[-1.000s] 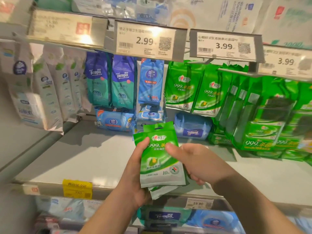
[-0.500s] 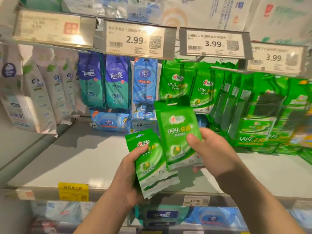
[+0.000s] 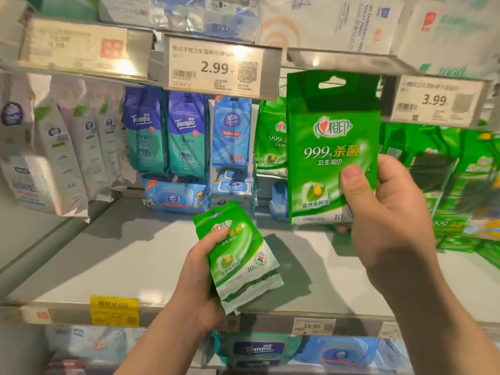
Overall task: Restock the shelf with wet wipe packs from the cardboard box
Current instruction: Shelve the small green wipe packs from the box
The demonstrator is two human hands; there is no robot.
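- Head view: right hand [image 3: 389, 212] pinching green wet wipe pack [image 3: 331, 147], upright, long axis vertical, hang hole on top, before hanging green packs [image 3: 270, 136].
- Left hand [image 3: 200, 282] gripping small stack of packs [image 3: 240, 255], tilted left, above shelf [image 3: 121, 255].

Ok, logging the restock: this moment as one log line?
right hand: lifting green pack toward hook | left hand: gripping spare packs | hung: no
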